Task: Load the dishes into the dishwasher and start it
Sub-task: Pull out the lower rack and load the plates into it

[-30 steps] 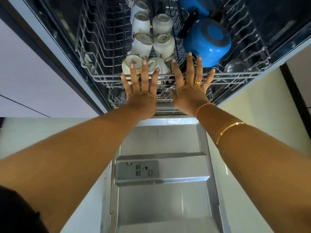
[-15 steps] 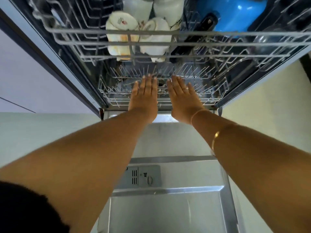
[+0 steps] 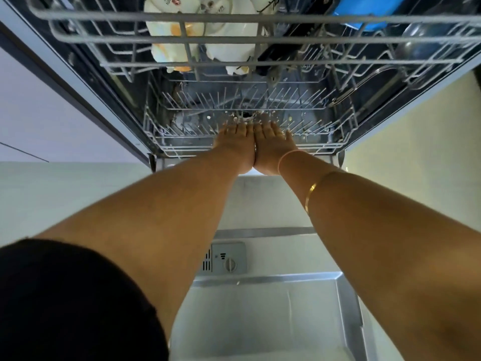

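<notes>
print on the white mugs (image 3: pixel 171 29) is too blurred to read; they sit in the upper rack (image 3: pixel 104 18) beside a blue pot (image 3: pixel 364 11); left hand (image 3: pixel 235 142) and right hand (image 3: pixel 273 144), flat with fingers straight, touch side by side at the front of the grey wire lower rack (image 3: pixel 182 149).

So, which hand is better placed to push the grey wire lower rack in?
Neither clearly: the left hand and right hand lie flat, side by side, at the middle of the grey wire lower rack's front rail. I would push with both.
</notes>
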The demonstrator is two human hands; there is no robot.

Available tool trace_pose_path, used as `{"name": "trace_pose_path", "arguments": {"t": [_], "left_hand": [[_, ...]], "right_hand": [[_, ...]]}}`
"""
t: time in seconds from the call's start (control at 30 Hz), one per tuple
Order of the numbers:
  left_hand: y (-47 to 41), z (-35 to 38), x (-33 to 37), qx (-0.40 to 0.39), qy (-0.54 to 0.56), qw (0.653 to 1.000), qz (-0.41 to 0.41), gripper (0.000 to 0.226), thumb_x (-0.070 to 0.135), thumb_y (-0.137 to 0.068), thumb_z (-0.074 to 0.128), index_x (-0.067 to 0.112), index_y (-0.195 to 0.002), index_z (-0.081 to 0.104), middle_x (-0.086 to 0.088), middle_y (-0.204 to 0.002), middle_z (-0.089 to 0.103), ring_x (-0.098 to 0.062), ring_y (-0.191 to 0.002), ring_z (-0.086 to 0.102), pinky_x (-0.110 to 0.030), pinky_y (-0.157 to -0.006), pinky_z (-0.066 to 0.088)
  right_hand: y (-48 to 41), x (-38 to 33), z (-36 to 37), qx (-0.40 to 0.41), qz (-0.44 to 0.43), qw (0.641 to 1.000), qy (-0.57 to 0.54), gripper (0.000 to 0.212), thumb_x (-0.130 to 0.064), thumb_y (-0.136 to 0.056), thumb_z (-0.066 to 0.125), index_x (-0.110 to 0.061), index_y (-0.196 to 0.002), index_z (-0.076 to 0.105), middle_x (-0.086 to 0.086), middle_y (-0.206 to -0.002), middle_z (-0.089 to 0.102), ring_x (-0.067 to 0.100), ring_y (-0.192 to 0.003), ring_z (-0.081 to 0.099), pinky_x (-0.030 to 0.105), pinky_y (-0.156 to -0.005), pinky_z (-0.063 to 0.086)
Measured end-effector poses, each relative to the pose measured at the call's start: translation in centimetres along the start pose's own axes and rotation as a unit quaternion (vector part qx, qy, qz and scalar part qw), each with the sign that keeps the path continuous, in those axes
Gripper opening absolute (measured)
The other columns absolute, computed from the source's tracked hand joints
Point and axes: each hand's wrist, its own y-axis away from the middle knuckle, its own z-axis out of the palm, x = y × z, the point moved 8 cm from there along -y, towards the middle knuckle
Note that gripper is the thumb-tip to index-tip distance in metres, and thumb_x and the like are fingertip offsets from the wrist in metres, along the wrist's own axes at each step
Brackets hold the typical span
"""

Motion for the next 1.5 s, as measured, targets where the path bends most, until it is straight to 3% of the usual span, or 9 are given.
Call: {"name": "trace_pose_path", "arguments": {"t": [0.27,0.43,0.6,0.77,0.9,1.03,1.13,1.3,1.5], "left_hand": [[6.8,3.7,2.3,-0.057,0.001,0.998,0.02,0.073,0.027,-0.096,0.041,0.009,-0.151,-0.005,-0.01,-0.159,-0.002,-0.025,-0.146,0.003,-0.038,-0.119,0.004],[11.9,6.2,4.8,-0.094,0.005,0.995,0.039,0.081,0.04,-0.094,0.046,0.009,-0.151,-0.004,-0.011,-0.158,0.002,-0.026,-0.146,0.007,-0.039,-0.119,0.004],[17.6,9.9,7.0,-0.127,0.042,0.989,0.063,0.07,0.028,-0.097,0.037,0.006,-0.15,-0.003,-0.012,-0.158,0.001,-0.028,-0.146,0.005,-0.04,-0.119,0.003],[23.7,14.0,9.0,-0.178,0.035,0.981,0.064,0.078,0.027,-0.094,0.043,0.01,-0.15,-0.009,-0.007,-0.159,-0.006,-0.035,-0.145,0.004,-0.045,-0.118,0.004],[28.4,16.4,10.9,-0.193,0.045,0.978,0.058,0.08,0.028,-0.094,0.044,0.012,-0.15,-0.012,-0.006,-0.159,-0.009,-0.031,-0.144,0.012,-0.043,-0.118,0.007],[32.6,17.6,12.3,-0.195,0.074,0.978,0.032,0.079,0.028,-0.097,0.044,0.013,-0.149,-0.014,-0.006,-0.158,-0.013,-0.037,-0.144,-0.004,-0.045,-0.117,0.0],[35.4,19.1,13.4,-0.189,0.087,0.978,0.029,0.077,0.025,-0.097,0.043,0.011,-0.149,-0.013,-0.006,-0.158,-0.012,-0.031,-0.145,-0.012,-0.046,-0.118,-0.003],[38.2,20.3,14.7,-0.18,0.093,0.979,0.026,0.078,0.027,-0.096,0.045,0.011,-0.15,-0.009,-0.007,-0.159,-0.007,-0.026,-0.146,-0.006,-0.044,-0.119,0.0],[37.0,19.8,14.5,-0.178,0.079,0.98,0.041,0.067,0.019,-0.098,0.037,0.009,-0.151,-0.002,-0.008,-0.159,0.004,-0.028,-0.146,0.005,-0.048,-0.118,0.008]], "right_hand": [[7.3,-1.3,4.1,-0.059,0.008,0.997,-0.04,0.073,-0.032,-0.096,0.037,-0.013,-0.15,-0.008,0.005,-0.159,-0.008,0.025,-0.145,-0.011,0.047,-0.118,0.0],[12.7,-1.7,7.0,-0.104,0.011,0.994,-0.038,0.077,-0.035,-0.096,0.042,-0.013,-0.15,-0.008,0.007,-0.159,-0.009,0.027,-0.145,-0.011,0.047,-0.117,-0.001],[18.9,-2.7,10.6,-0.137,0.022,0.987,-0.078,0.074,-0.031,-0.095,0.041,-0.013,-0.151,-0.006,0.005,-0.159,-0.007,0.026,-0.145,-0.012,0.047,-0.118,0.0],[25.3,-3.7,14.1,-0.17,0.03,0.981,-0.087,0.076,-0.026,-0.094,0.042,-0.012,-0.15,-0.008,0.006,-0.158,-0.01,0.026,-0.145,-0.013,0.046,-0.118,0.0],[29.8,-4.3,16.8,-0.194,0.023,0.978,-0.078,0.078,-0.027,-0.094,0.043,-0.011,-0.149,-0.01,0.007,-0.158,-0.012,0.027,-0.145,-0.014,0.047,-0.118,-0.001],[33.6,-4.9,19.2,-0.186,0.012,0.98,-0.062,0.077,-0.028,-0.095,0.043,-0.011,-0.15,-0.009,0.008,-0.158,-0.01,0.028,-0.145,-0.012,0.048,-0.118,0.001],[36.4,-5.1,20.8,-0.181,0.006,0.981,-0.074,0.079,-0.028,-0.094,0.045,-0.01,-0.15,-0.008,0.007,-0.158,-0.008,0.028,-0.145,-0.011,0.049,-0.118,0.001],[39.6,-5.1,22.5,-0.168,-0.001,0.985,-0.043,0.079,-0.027,-0.094,0.047,-0.01,-0.15,-0.007,0.006,-0.159,-0.006,0.026,-0.146,-0.009,0.048,-0.118,0.002],[37.6,-5.0,21.2,-0.18,-0.003,0.981,-0.064,0.063,-0.02,-0.094,0.04,-0.01,-0.15,0.011,0.006,-0.156,0.014,0.026,-0.145,0.009,0.05,-0.117,0.011]]}}
